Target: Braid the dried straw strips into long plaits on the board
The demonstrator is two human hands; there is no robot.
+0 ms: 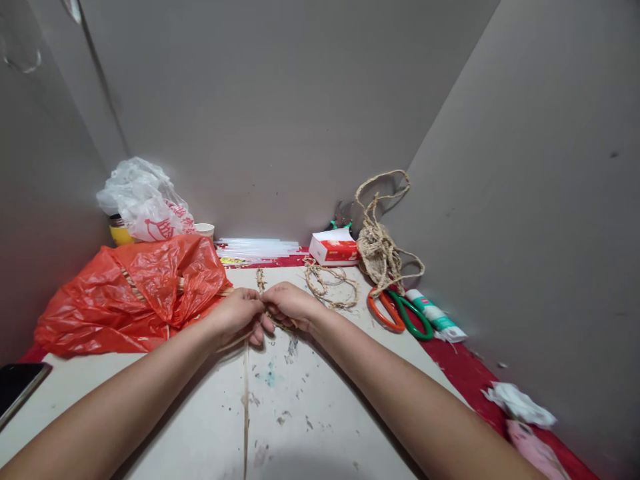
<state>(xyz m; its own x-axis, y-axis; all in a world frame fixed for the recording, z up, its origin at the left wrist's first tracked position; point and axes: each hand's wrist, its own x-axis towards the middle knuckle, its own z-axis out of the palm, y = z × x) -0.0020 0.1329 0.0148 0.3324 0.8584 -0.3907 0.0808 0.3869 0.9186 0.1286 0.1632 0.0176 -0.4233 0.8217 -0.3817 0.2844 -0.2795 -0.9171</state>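
Observation:
My left hand (239,317) and my right hand (291,304) meet over the white board, fingers pinched close together. Between them they grip a knobbly braided straw cord (261,279), whose end sticks out beyond the fingertips. A long pale straw strand (246,407) trails from the hands down the board toward me. My fingers hide the spot where the strands join. Just past my right hand lies a loose coil of similar braided cord (330,288).
A red plastic bag (135,293) holding straw lies left, a phone (20,390) below it. Clear glue sticks (257,247), a tissue box (334,247) and a rope bundle (379,248) line the back. Orange- and green-handled scissors (417,319) and a white-green tube (436,316) lie right.

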